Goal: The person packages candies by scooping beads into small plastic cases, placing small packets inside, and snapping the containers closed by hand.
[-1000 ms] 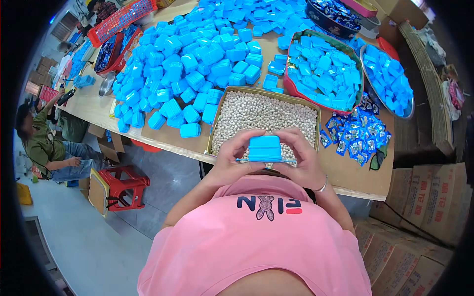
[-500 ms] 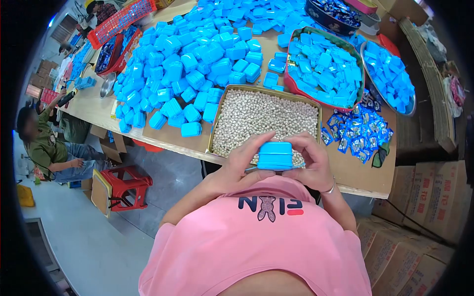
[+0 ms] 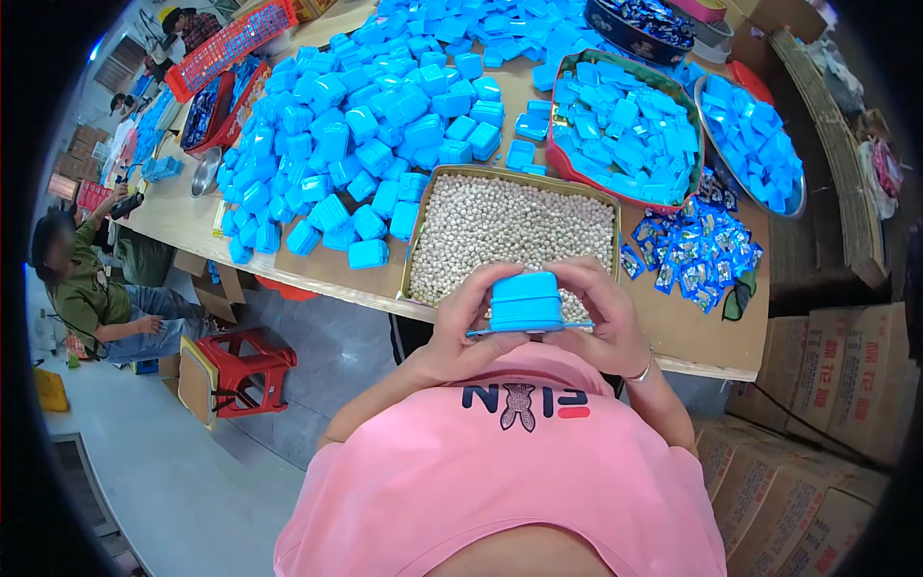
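Note:
Between my two hands is a small blue plastic case [image 3: 526,302], held in front of my pink shirt at the near edge of the table. My left hand [image 3: 468,322] grips its left side, thumb low and fingers along the top. On the other side my right hand [image 3: 608,322] closes around the case in the same way. A thin flat blue edge sticks out at the base of the case on both sides. Just beyond my hands lies a rectangular tin [image 3: 615,264] filled with small pale round beads or pellets [image 3: 514,223].
Many blue cases [image 3: 370,125] are heaped left and behind. A red-rimmed tin [image 3: 694,183] and metal bowl [image 3: 803,197] hold flat blue pieces. Blue packets [image 3: 694,255] lie at right. A red stool [image 3: 252,370] and another person [image 3: 96,288] are at left; cardboard boxes [image 3: 817,375] stand right.
The case in my hands has tilted slightly and shifted a little to the left, showing more of its top. My left hand has lowered its fingers a bit; both hands keep their hold.

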